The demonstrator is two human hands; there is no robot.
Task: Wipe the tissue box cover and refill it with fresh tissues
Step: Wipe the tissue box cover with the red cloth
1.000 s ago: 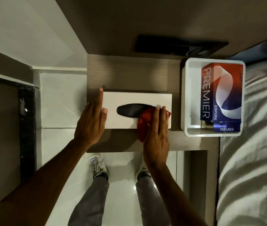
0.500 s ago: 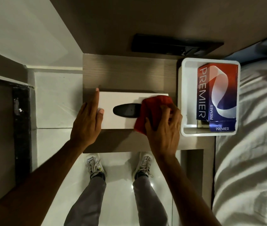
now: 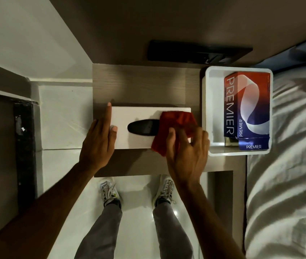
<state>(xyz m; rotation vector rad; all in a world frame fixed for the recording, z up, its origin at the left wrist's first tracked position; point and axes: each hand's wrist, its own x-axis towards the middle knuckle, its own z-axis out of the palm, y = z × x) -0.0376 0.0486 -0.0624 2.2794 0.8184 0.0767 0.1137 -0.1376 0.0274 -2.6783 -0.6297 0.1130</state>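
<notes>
A white tissue box cover (image 3: 135, 116) with a dark oval slot lies flat on a wooden bedside table (image 3: 139, 85). My left hand (image 3: 99, 141) rests flat against its left end, index finger stretched along the side. My right hand (image 3: 187, 154) presses a red cloth (image 3: 174, 124) onto the cover's right end; the cloth hides the slot's right tip and hangs over the front edge. A red and blue PREMIER tissue box (image 3: 247, 105) stands inside a white tray (image 3: 207, 109) to the right.
A bed with white sheets (image 3: 288, 165) borders the table on the right. A dark panel (image 3: 195, 51) is mounted on the wall behind the table. My legs and shoes stand on the glossy white floor (image 3: 139, 193) below the table's front edge.
My right hand slid the red cloth from the cover's front middle out to its right end and spread it wider. My left hand stayed on the left end.
</notes>
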